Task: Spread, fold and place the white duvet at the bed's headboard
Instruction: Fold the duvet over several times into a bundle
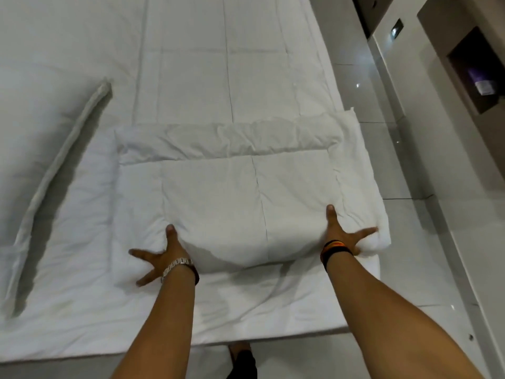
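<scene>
A white quilted duvet (224, 198) lies folded into a thick rectangle on the near part of the bed (191, 64). Its far edge is a puffy fold. My left hand (161, 255), with a metal watch at the wrist, rests flat with fingers spread at the bundle's near left corner, thumb on top. My right hand (341, 233), with dark and orange wristbands, is spread the same way at the near right corner, fingers over the right edge. Neither hand closes around the cloth.
A long white folded strip (54, 181) runs diagonally on the left of the bed beside a pillow-like mass. Glossy white floor tiles (382, 160) lie to the right, then a grey wall unit with a dark niche (475, 75). My foot shows below the bed's near edge.
</scene>
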Tool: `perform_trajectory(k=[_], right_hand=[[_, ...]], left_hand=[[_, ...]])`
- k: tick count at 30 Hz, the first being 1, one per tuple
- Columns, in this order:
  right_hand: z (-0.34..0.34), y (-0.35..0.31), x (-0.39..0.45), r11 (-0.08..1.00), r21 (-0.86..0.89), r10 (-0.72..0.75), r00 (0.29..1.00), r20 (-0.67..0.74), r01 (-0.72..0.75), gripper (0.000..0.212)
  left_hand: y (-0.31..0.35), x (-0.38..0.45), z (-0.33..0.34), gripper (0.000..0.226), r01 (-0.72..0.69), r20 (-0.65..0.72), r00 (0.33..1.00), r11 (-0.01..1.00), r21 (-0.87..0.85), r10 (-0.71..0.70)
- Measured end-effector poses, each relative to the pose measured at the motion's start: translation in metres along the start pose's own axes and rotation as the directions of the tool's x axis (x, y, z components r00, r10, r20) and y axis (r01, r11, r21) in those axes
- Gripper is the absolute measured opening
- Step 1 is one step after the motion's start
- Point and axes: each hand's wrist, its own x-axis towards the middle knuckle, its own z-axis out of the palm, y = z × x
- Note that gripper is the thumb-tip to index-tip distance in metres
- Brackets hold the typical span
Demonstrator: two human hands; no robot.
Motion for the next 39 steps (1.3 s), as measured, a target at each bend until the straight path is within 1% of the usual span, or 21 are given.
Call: perform_trajectory(k=[2,3,5,7,8,9,12,16,18,20,22,25,28,29,31,34,37,39], right_hand=[[0.002,0.003,0.007,0.999,0.043,-0.002,1.000,0.003,0.002,0.143],[0.002,0.005,0.010,0.997,0.072,-0.013,1.000,0.013,0.012,0.143],[0.004,0.004,0.014,0.985,0.166,-0.047,0.998,0.040,0.040,0.139],[0.004,0.002,0.014,0.964,0.253,-0.096,0.994,0.046,0.082,0.130],[-0.001,0.003,0.012,0.956,0.278,-0.116,0.992,0.055,0.096,0.124],[-0.009,0.006,0.008,0.952,0.287,-0.132,0.989,0.068,0.107,0.119],[-0.042,0.029,-0.009,0.945,0.299,-0.167,0.981,0.097,0.132,0.110],[-0.094,0.063,-0.051,0.923,0.349,-0.224,0.964,0.146,0.161,0.104],[-0.128,0.094,-0.067,0.919,0.356,-0.236,0.959,0.155,0.169,0.101],[-0.174,0.137,-0.081,0.921,0.350,-0.239,0.958,0.158,0.171,0.102],[-0.219,0.183,-0.091,0.930,0.335,-0.209,0.967,0.149,0.150,0.104],[-0.284,0.243,-0.114,0.969,0.239,-0.092,0.987,0.134,0.058,0.109],[-0.322,0.278,-0.137,0.989,0.144,-0.056,0.993,0.104,0.041,0.112],[-0.327,0.276,-0.144,0.988,0.146,-0.073,0.992,0.105,0.057,0.113],[-0.320,0.255,-0.155,0.978,0.181,-0.131,0.983,0.127,0.107,0.115],[-0.290,0.195,-0.169,0.943,0.248,-0.260,0.956,0.135,0.222,0.120],[-0.248,0.109,-0.180,0.874,0.357,-0.402,0.903,0.153,0.329,0.115],[-0.214,0.044,-0.184,0.818,0.420,-0.504,0.842,0.193,0.394,0.109]], left_hand=[[-0.001,0.010,0.002,0.133,0.042,0.015,0.999,0.998,-0.045,-0.042],[-0.002,0.015,0.004,0.135,0.035,0.029,0.999,0.996,-0.083,-0.032],[-0.003,0.022,0.008,0.136,-0.044,0.068,0.996,0.988,-0.146,0.054],[0.000,0.026,0.009,0.125,-0.117,0.086,0.986,0.963,-0.244,0.142],[0.000,0.024,0.005,0.117,-0.130,0.088,0.982,0.941,-0.314,0.166],[-0.002,0.021,-0.003,0.112,-0.160,0.082,0.976,0.924,-0.348,0.200],[-0.020,0.011,-0.043,0.098,-0.282,0.041,0.948,0.894,-0.348,0.315],[-0.038,-0.014,-0.109,0.092,-0.335,-0.003,0.932,0.856,-0.395,0.364],[-0.061,-0.028,-0.148,0.090,-0.332,-0.006,0.933,0.853,-0.402,0.360],[-0.103,-0.041,-0.193,0.090,-0.345,-0.009,0.930,0.863,-0.370,0.368],[-0.152,-0.048,-0.235,0.091,-0.353,-0.002,0.928,0.880,-0.319,0.371],[-0.219,-0.055,-0.299,0.095,-0.299,0.027,0.950,0.927,-0.225,0.312],[-0.257,-0.067,-0.345,0.102,-0.249,0.045,0.965,0.955,-0.160,0.259],[-0.257,-0.073,-0.352,0.103,-0.263,0.048,0.961,0.951,-0.161,0.274],[-0.234,-0.084,-0.356,0.102,-0.331,0.043,0.937,0.922,-0.199,0.346],[-0.169,-0.101,-0.341,0.100,-0.456,0.042,0.871,0.838,-0.299,0.489],[-0.086,-0.117,-0.310,0.099,-0.565,0.081,0.765,0.726,-0.393,0.639],[-0.023,-0.123,-0.284,0.097,-0.636,0.094,0.678,0.647,-0.420,0.729]])
